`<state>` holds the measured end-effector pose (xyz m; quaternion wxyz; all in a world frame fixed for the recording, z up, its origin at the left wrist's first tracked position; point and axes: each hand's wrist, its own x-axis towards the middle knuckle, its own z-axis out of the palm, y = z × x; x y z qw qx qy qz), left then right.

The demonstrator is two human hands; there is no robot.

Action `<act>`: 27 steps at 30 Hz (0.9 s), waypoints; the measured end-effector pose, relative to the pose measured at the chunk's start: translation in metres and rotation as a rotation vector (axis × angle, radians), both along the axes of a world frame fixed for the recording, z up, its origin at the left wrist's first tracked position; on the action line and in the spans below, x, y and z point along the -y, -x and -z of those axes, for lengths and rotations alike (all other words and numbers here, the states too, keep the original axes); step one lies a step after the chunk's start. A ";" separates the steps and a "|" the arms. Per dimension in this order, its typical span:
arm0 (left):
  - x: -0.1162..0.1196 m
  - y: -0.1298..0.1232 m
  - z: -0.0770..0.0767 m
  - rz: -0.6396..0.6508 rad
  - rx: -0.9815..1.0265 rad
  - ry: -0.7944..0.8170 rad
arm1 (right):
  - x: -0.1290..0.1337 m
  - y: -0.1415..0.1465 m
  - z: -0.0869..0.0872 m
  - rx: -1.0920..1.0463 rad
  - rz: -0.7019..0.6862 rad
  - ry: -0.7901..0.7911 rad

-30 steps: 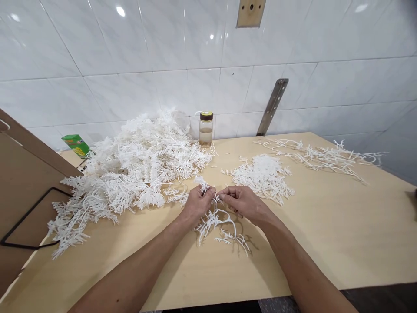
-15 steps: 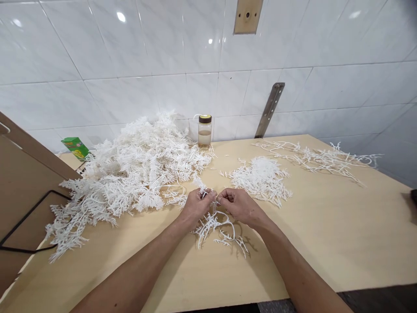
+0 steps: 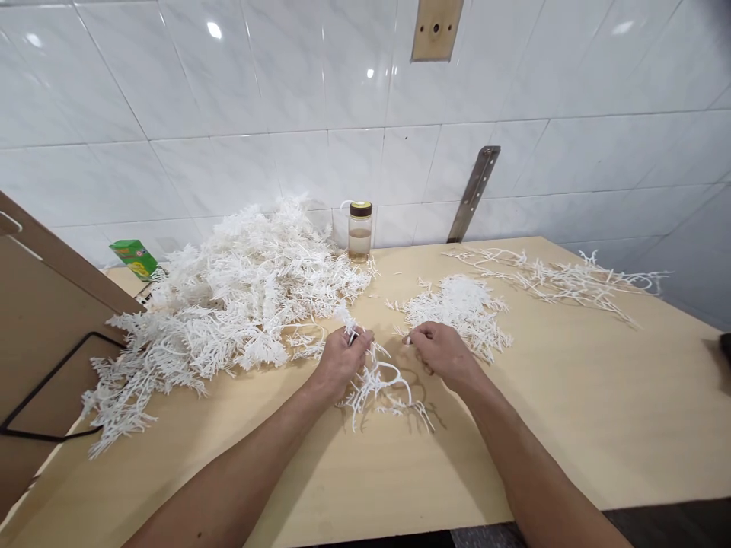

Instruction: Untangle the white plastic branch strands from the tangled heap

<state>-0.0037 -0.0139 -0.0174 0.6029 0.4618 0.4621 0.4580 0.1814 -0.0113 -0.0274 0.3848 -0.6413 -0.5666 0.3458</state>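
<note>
My left hand is closed around a white plastic branch, whose bare forked stems hang down over the table on the right. A feathery tip of it sticks up above my fingers. To the right, my right hand is closed in a pinch, with a small white piece showing at its fingertips. That hand is apart from the branch. Just behind it lies a low heap of small white sprigs. Left of my left hand rises a large pile of white feathery branches.
Several bare white stems lie at the table's back right. A bottle with a dark lid stands near the tiled wall, beside the pile. At the left are a green box and a cardboard box. A metal bracket leans against the wall.
My right hand has moved right, away from my left hand and the branch, with a small white piece in its fingers. My left hand keeps hold of the branch.
</note>
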 end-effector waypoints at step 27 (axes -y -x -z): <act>0.002 0.001 -0.007 0.006 -0.031 0.000 | 0.010 0.026 -0.011 0.225 -0.185 -0.131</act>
